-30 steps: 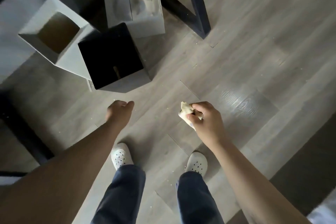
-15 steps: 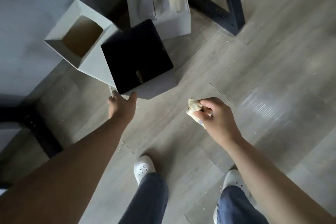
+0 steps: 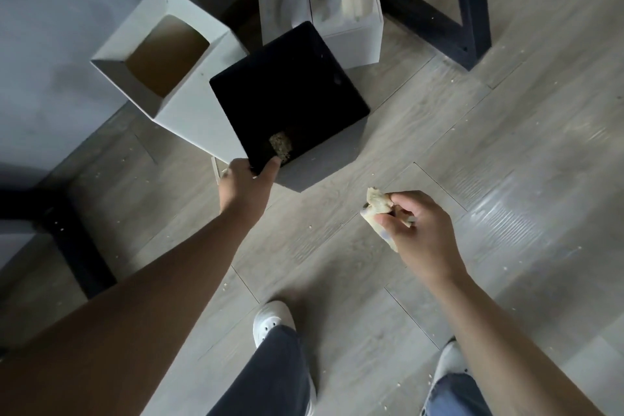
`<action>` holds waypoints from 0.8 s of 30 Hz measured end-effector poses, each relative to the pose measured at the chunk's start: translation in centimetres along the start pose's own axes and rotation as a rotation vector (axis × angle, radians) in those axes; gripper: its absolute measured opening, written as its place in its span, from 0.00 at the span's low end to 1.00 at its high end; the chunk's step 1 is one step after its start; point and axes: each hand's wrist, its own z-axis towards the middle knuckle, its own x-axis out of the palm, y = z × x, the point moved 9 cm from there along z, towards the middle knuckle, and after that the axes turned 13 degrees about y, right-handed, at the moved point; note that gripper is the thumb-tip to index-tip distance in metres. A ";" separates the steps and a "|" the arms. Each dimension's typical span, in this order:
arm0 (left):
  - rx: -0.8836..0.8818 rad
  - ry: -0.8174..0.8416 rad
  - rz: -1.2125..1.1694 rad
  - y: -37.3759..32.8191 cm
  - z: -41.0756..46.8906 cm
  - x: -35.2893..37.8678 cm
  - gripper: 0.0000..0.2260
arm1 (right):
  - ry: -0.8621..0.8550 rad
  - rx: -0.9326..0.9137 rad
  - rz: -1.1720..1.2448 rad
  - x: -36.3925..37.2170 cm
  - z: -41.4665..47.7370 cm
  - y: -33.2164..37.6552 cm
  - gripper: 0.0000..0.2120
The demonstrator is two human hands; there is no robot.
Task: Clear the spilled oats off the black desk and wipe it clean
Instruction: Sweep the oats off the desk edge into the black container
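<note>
Three bins [image 3: 320, 162] and stray oats [image 3: 310, 227] dot floorboards [image 3: 439, 111].

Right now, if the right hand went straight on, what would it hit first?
Probably the black bin; the right hand, gripping a crumpled cloth, points toward its near wall. Depth unclear.

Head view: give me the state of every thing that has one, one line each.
black bin: open-topped, oats inside by the near wall.
left white bin: open-topped.
rear white bin: open-topped, pale stuff inside.
left hand: grips the black bin's near rim.
right hand: holds a crumpled wipe.
</note>
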 end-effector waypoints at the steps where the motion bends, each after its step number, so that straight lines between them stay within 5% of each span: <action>1: 0.009 0.015 -0.041 0.1 -0.4 0.6 0.24 | -0.014 0.011 0.015 0.0 -0.3 -0.3 0.08; 8: -0.117 0.094 -0.364 0.5 0.4 2.7 0.16 | -0.076 0.078 0.036 -0.4 -2.9 -2.4 0.08; 16: -0.046 0.118 -0.169 -0.1 0.7 3.3 0.06 | -0.059 0.084 0.045 -0.5 -1.9 -1.8 0.09; 24: -0.007 0.026 -0.040 0.5 -4.4 1.0 0.14 | -0.084 0.074 0.109 -4.2 -6.5 1.8 0.11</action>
